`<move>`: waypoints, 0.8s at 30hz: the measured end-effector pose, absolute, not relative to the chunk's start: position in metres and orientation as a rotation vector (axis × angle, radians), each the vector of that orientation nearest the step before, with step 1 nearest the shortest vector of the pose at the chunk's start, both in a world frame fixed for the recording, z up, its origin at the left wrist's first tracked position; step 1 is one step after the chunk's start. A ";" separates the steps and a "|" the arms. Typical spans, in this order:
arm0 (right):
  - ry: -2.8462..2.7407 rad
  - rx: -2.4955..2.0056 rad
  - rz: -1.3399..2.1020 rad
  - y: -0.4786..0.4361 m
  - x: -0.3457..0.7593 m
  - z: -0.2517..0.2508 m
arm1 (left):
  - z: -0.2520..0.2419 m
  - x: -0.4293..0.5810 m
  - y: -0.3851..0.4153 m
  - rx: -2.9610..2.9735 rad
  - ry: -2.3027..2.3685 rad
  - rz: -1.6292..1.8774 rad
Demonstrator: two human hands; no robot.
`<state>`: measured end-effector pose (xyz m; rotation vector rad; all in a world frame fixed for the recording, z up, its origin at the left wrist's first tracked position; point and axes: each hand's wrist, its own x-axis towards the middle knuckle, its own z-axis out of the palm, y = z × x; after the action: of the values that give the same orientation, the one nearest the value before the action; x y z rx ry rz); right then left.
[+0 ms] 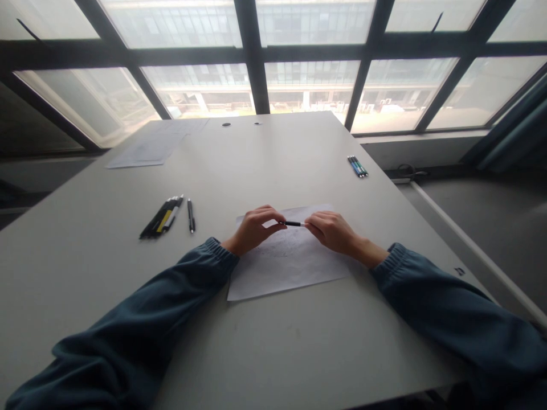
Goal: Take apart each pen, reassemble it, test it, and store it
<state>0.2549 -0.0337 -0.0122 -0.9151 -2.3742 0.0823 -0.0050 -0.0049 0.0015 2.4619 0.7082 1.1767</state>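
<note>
Both my hands hold one black and white pen (293, 224) level above a white sheet of paper (285, 262) on the grey table (265, 336). My left hand (254, 228) pinches the pen's dark left end. My right hand (330, 230) grips its white right end, fingers curled. Faint pencil marks show on the sheet beneath the hands. Both arms wear dark blue sleeves.
Several black pens (162, 218) lie to the left, one more pen (191, 215) beside them. Another small bunch of pens (358, 166) lies at the right edge. Loose papers (147, 151) lie at the far left corner. Large windows stand behind the table.
</note>
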 end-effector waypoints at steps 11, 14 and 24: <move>-2.309 -0.906 0.077 -0.032 0.256 -0.015 | -0.004 -0.009 -0.003 2.446 0.932 1.115; -2.309 -0.899 0.063 -0.032 0.257 -0.016 | -0.005 -0.010 -0.001 2.463 0.919 1.042; -2.324 -0.885 0.045 -0.032 0.257 -0.015 | -0.002 -0.008 -0.003 2.487 0.901 1.053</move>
<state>0.2568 -0.0323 -0.0155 -0.8853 -2.3242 0.0448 -0.0079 -0.0025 -0.0020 2.4872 0.9006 1.0526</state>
